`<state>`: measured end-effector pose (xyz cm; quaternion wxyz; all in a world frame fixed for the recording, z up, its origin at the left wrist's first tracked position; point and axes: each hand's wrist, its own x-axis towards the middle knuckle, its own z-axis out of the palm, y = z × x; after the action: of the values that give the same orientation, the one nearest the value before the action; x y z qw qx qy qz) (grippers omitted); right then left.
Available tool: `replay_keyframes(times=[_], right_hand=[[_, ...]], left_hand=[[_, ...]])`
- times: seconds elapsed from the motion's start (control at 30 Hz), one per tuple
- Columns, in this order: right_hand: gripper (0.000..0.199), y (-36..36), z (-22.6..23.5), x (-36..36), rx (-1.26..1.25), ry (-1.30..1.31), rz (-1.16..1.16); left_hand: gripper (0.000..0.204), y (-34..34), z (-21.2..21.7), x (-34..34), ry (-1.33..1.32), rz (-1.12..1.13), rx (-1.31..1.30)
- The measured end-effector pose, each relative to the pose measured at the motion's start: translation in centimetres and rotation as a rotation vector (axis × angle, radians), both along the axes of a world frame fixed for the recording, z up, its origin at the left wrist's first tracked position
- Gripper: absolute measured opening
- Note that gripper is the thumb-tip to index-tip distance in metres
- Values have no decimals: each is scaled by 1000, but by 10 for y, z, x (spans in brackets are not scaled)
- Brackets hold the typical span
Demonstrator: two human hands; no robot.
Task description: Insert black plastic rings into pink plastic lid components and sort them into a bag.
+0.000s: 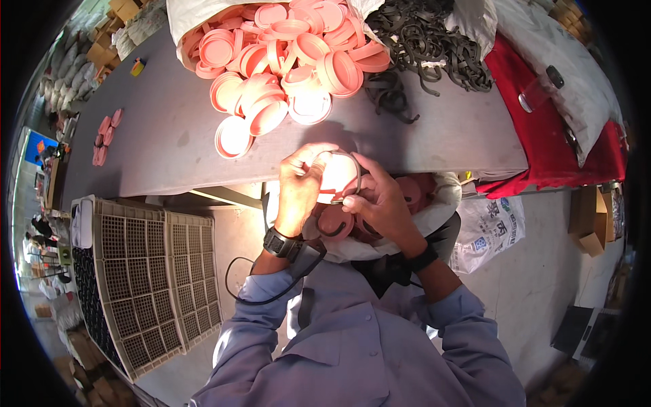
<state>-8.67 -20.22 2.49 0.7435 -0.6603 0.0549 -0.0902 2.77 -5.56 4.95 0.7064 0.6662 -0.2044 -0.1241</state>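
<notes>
grey long worktop (169, 136) fills the upper half of the view, with concrete floor below its near edge. pile of round pink plastic lids (285, 47) spills out of a white sack at the far edge, reaching toward the middle of the worktop. tangle of dark rubber ring gaskets (427, 41) sits just right of the pile, also at the far edge. red cloth (542, 136) covers the right end. a few small pink lids (105, 136) lie apart near the left end.

left hand (298, 190) is curled around one round pink plastic lid (337, 175), fingers wrapped over its left rim, held just off the near edge of the worktop, above the lap. right hand (380, 200) is closed in a pinch on a dark rubber ring gasket (339, 163) that runs around the rim of that lid, thumb and fingers pressing at the lower right of it. both hands touch the same lid.

white bag with more pink lids (413, 193) sits in the lap right under the hands. beige plastic grid crates (163, 285) lie on the floor to the left. black wristwatch on left wrist, black band on right.
</notes>
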Motion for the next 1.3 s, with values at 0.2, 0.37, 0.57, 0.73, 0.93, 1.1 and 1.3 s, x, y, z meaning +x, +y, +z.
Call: replay_keyframes(times=[0.2, 0.37, 0.57, 0.73, 0.93, 1.1, 1.3], right_hand=[[37, -10, -6, 1, -586, -185, -52], [10, -5, -7, 2, -719, -317, -129], [14, -8, -15, -12, -617, -273, -32], [18, -6, -3, -12, -604, -240, 8], [21, 10, -16, -11, -691, -346, -55], [22, -3, -13, -4, -653, -282, 11], [28, 5, -20, -24, -520, -139, 28]], left_hand=[[17, -2, 2, -12, -6, 25, 103], [18, 0, -25, -25, 30, 124, 17], [18, 6, -29, -50, 223, 186, -13], [18, 12, -37, -49, 269, 176, -103], [21, 23, -51, -50, 111, 211, -79], [23, 23, -49, -47, 230, 178, -98], [30, 22, -53, -61, -97, 214, 45]])
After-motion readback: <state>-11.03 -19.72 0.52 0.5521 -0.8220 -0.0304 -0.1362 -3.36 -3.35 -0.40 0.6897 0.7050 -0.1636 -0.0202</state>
